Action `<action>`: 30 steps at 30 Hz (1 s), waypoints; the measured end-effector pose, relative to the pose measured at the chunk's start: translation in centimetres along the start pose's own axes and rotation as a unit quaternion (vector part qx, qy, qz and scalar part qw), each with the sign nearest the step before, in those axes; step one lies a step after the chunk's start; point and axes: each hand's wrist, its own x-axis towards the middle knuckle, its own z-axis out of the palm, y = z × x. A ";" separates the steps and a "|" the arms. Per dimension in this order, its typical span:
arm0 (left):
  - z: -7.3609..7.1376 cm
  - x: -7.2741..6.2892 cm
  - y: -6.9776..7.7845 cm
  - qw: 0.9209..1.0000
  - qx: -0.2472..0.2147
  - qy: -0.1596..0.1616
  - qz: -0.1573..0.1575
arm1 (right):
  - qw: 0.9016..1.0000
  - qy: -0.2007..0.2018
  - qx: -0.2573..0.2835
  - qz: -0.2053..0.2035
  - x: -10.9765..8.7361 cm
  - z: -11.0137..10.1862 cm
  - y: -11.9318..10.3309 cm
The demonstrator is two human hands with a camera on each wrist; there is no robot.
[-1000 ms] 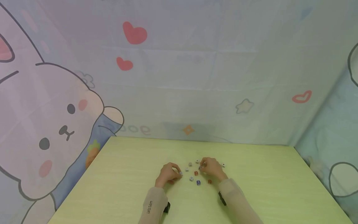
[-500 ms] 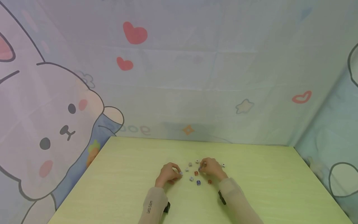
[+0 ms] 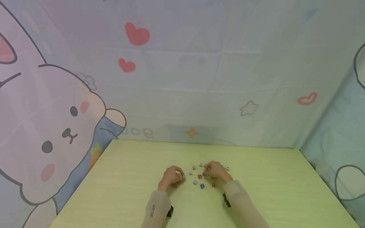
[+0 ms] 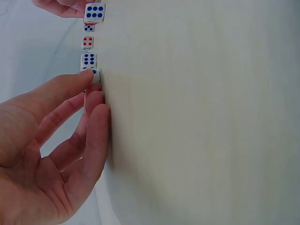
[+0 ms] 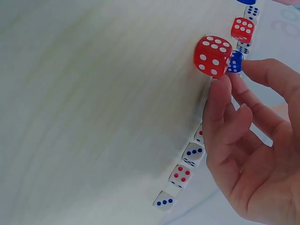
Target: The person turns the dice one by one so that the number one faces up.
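My left hand (image 3: 172, 176) pinches a white die (image 3: 184, 176) at the left of a loose group of dice on the table. In the left wrist view the thumb lies on that die (image 4: 96, 75), which shows blue pips. At the group's right side, my right hand (image 3: 215, 170) pinches a small blue die (image 5: 235, 62) between thumb and fingertips. A red die (image 5: 213, 56) stands closer to the camera in the right wrist view. Between the hands lie white dice, including one white die (image 3: 195, 182), plus a red die (image 3: 200, 176) and a blue die (image 3: 202, 186).
Another red die (image 3: 214, 185) lies near the right wrist, and a white die (image 3: 227, 168) sits beyond the right hand. Several white dice are at the back of the group. The pale yellow table (image 3: 128, 177) meets a printed cloth backdrop (image 3: 182, 69).
My right hand has shifted slightly toward me with the blue die. Something red now shows at its far side by the fingers. The left hand and the other dice stay put.
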 end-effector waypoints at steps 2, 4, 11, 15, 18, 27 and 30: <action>0.0 0.0 0.0 1.000 0.000 0.001 0.000 | 1.000 -0.001 0.002 0.001 0.0 0.0 0.1; 0.0 0.0 0.0 1.000 0.000 0.001 0.001 | 1.000 -0.001 0.004 0.001 0.1 0.0 0.1; 0.0 -0.1 0.1 1.000 0.005 0.002 0.002 | 1.000 0.003 0.017 -0.007 0.1 0.0 0.2; 0.1 -0.1 0.0 1.000 0.005 0.001 -0.001 | 1.000 0.002 0.007 -0.005 0.2 0.1 0.0; 0.1 0.0 0.0 1.000 0.004 0.000 -0.002 | 1.000 0.007 -0.014 -0.005 0.3 0.2 -0.2; 0.0 -0.1 0.0 1.000 0.003 -0.002 0.003 | 0.998 0.019 -0.066 0.003 0.2 0.5 -0.9; 0.0 -0.3 0.1 1.000 0.002 -0.001 0.004 | 0.997 0.025 -0.074 0.000 0.1 0.5 -1.0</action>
